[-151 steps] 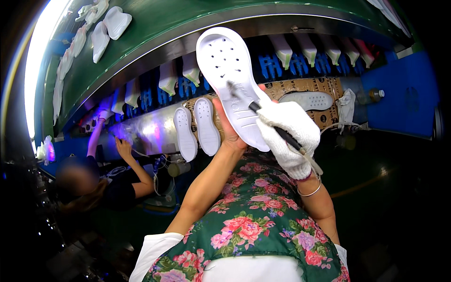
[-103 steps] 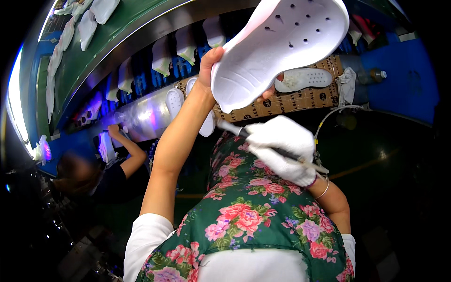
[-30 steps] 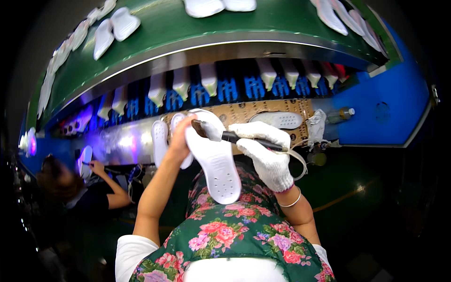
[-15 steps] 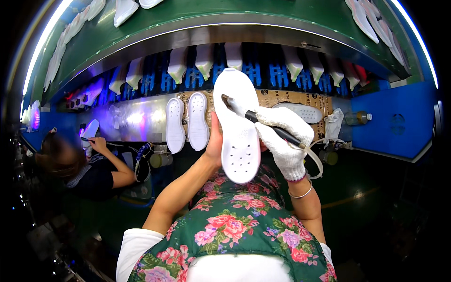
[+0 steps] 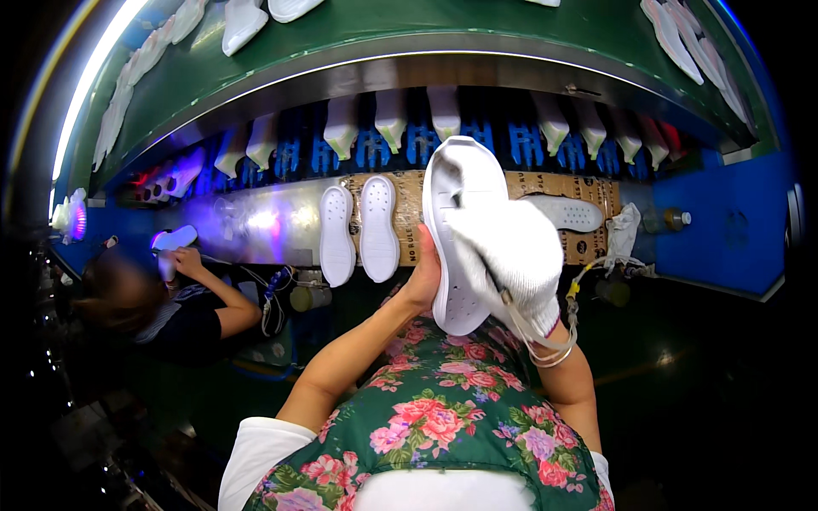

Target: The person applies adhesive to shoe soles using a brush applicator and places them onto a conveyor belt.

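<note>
My left hand (image 5: 425, 272) grips a white shoe sole (image 5: 481, 166) by its left edge, its toe end pointing away from me. The sole is tilted, and its raised rim shows on the left. My right hand (image 5: 518, 255), in a white knitted glove, is closed round a dark-handled brush (image 5: 457, 199) fed by a clear tube (image 5: 558, 347). The brush tip lies over the inside of the sole near the toe; the glove hides most of the handle and the sole's right side. Two more white soles (image 5: 337, 238) (image 5: 378, 230) lie side by side to the left.
Brown cardboard (image 5: 409, 200) covers part of the metal bench, with another pale sole (image 5: 569, 213) at right. Beyond are a white cloth (image 5: 625, 230) and a bottle (image 5: 676, 220). White shoes (image 5: 342, 128) hang behind. At left, a co-worker (image 5: 204, 289) handles a sole.
The sole has turned and tilted, showing its side rim. My gloved hand has rolled over it, hiding most of the brush. The whole view has shifted slightly.
</note>
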Demonstrator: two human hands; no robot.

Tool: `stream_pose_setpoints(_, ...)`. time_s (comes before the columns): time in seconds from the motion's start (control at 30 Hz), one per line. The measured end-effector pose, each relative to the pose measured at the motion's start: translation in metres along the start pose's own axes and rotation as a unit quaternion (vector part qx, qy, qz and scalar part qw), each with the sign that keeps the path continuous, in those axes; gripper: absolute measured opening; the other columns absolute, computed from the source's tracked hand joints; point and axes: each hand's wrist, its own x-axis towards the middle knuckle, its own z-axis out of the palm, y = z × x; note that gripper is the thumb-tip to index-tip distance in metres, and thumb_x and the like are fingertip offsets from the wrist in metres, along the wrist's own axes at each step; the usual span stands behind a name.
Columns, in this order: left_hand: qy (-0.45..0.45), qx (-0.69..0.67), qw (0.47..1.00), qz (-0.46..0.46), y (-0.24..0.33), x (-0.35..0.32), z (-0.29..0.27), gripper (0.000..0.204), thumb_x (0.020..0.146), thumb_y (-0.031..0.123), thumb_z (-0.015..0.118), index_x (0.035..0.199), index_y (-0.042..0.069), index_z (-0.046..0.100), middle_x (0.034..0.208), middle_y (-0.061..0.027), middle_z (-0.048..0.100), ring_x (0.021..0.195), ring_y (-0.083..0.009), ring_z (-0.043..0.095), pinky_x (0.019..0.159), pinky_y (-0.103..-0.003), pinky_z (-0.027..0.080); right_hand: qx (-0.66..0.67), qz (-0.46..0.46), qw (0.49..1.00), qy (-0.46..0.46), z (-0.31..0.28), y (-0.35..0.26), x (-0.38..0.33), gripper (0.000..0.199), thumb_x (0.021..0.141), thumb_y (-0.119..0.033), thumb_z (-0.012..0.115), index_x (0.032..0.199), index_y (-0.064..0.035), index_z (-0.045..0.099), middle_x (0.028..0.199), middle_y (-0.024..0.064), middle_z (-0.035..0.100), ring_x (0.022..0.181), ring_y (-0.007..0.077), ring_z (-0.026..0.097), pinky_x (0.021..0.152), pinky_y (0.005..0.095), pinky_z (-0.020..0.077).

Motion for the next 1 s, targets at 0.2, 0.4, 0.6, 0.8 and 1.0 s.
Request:
stream_pose_setpoints(0.2,-0.151,-0.252,0.953,0.07,-0.006,-0.001,-0.02,0.102,0.09,0.082,0.006,0.157,0.008,0.027,0.15,-0.0162,0.046,0.138,-0.0291,0.047,0.115,-0.044,0.04,0.142,0.127,0.976,0.104,0.001,0.013,-0.005,0.025,0.076,0.004,0.077,0.099,-0.0059,0.076,0.096,0.0113,0.075,0.081,0.0254,0.071,0.075,0.033,0.0555)
stream_pose_setpoints(0.4,0.017,0.022,0.998,0.058,0.031,-0.003,-0.006,0.105,0.087,0.087,0.009,0.16,0.012,0.019,0.157,-0.0152,0.038,0.143,-0.0311,0.041,0.118,-0.047,0.036,0.153,0.022,0.987,-0.042,0.0,-0.006,-0.002,0.026,0.073,0.003,0.077,0.097,-0.0052,0.076,0.096,0.0116,0.075,0.083,0.025,0.071,0.073,0.0334,0.0551)
stream_pose_setpoints(0.6,-0.141,-0.184,0.966,0.114,0.036,0.016,-0.013,0.109,0.085,0.089,0.009,0.157,0.01,0.027,0.151,-0.0175,0.045,0.138,-0.0313,0.047,0.112,-0.047,0.045,0.07,-0.007,0.997,0.019,-0.002,0.018,-0.001,0.031,0.074,-0.001,0.076,0.105,-0.0054,0.076,0.103,0.0132,0.075,0.09,0.0284,0.071,0.08,0.0376,0.056)
stream_pose_setpoints(0.8,-0.104,-0.155,0.974,0.126,0.031,0.025,-0.055,0.111,0.083,0.092,0.015,0.152,0.007,0.034,0.136,-0.0208,0.057,0.116,-0.0329,0.064,0.098,-0.046,0.056,0.219,0.029,0.974,-0.039,0.007,0.009,-0.017,0.028,0.075,0.005,0.074,0.102,-0.004,0.075,0.097,0.0126,0.075,0.084,0.0264,0.072,0.075,0.0359,0.0554)
stream_pose_setpoints(1.0,-0.044,-0.202,0.976,0.061,0.039,0.026,-0.041,0.121,0.074,0.099,0.023,0.141,0.001,0.043,0.115,-0.0235,0.064,0.095,-0.0318,0.069,0.08,-0.046,0.06,0.121,-0.022,0.992,-0.027,0.018,-0.003,-0.033,0.036,0.069,0.001,0.077,0.104,-0.0048,0.075,0.098,0.012,0.075,0.082,0.0259,0.071,0.074,0.0363,0.0553)
